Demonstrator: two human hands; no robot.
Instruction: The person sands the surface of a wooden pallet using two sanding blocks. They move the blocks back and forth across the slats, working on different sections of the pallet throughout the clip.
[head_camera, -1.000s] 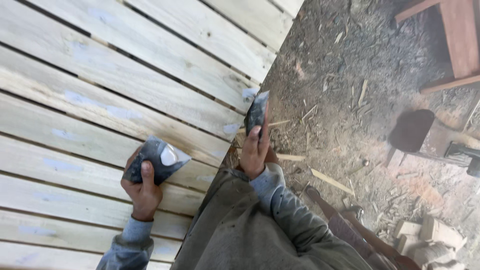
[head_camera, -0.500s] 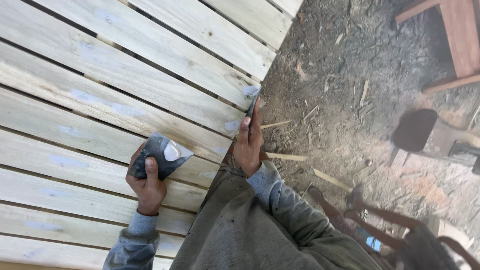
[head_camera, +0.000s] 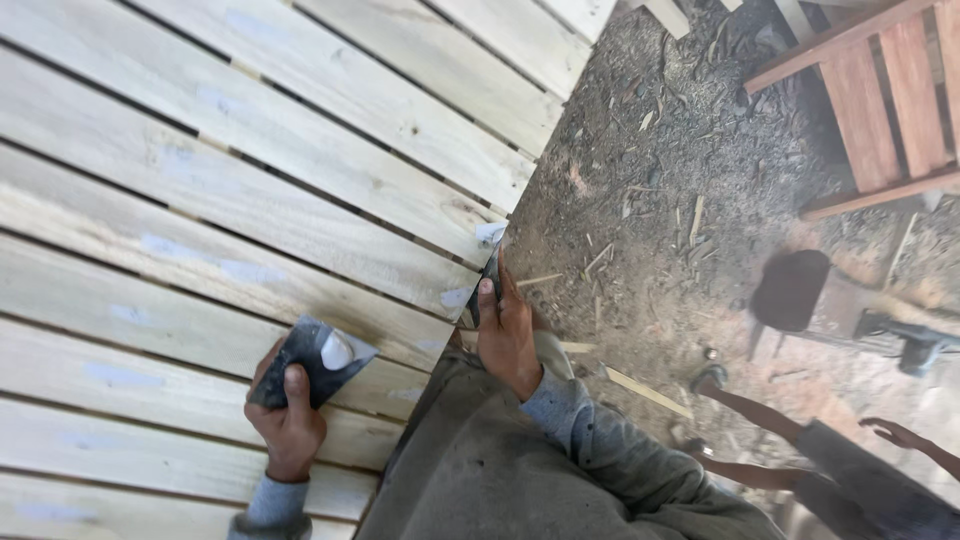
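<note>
Gripping a dark putty board (head_camera: 312, 360), left hand (head_camera: 288, 425) rests on slats (head_camera: 250, 190); right hand (head_camera: 508, 330) clamps a putty knife (head_camera: 490, 275) at the edge.

Pale, creamy-yellow wooden slats (head_camera: 250, 190) with dark gaps between them, dotted here and there with whitish-grey filler patches, and a dark grey filler board (head_camera: 310, 362) carrying a white blob of putty (head_camera: 336, 351). Grey sleeves (head_camera: 590, 430) and an olive-grey garment below. To the side, grey-brown dirt ground (head_camera: 650, 220) strewn with light wood chips, plus a reddish-brown wooden frame (head_camera: 880, 100).
</note>
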